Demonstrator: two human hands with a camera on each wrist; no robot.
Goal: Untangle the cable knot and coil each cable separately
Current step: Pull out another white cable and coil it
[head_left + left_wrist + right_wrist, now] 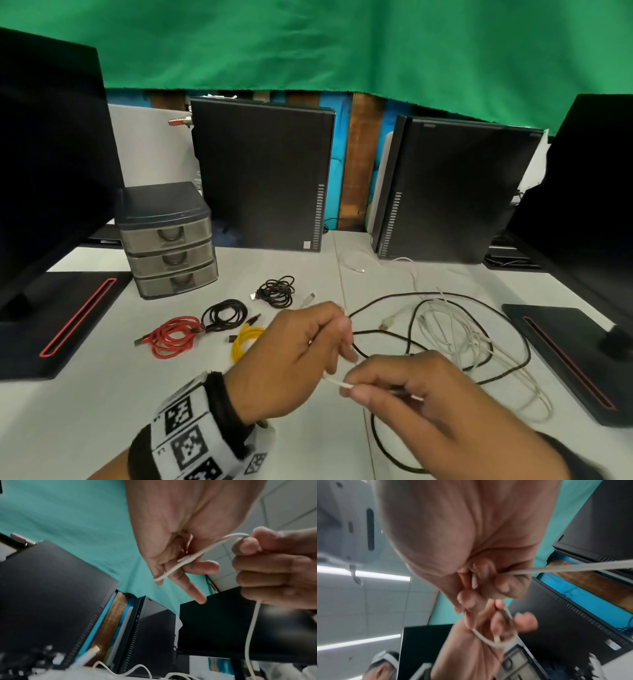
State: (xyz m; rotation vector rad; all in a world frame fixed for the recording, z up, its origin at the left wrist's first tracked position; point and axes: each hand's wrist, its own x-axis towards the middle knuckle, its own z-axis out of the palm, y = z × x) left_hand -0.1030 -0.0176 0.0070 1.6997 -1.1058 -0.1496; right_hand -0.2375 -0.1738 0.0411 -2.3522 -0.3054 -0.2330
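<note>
A loose tangle of white cables (448, 329) and a long black cable (404, 296) sprawls over the white table (102, 411), right of centre. Both hands hover in front of it, holding one white cable (334, 379) between them. My left hand (340, 346) has its fingers curled, with a loop of that cable (173, 570) lying round them. My right hand (354, 387) pinches the same cable (573, 569) in a closed fist, and the strand runs off toward the tangle. In the left wrist view the cable hangs down from the right hand (274, 568).
Coiled cables lie left of the hands: red (173, 337), black (226, 313), a second black (276, 291) and yellow (244, 342). A small drawer unit (168, 240) stands behind them. Two black computer cases (260, 178) line the back. Monitor bases (65, 322) flank both sides.
</note>
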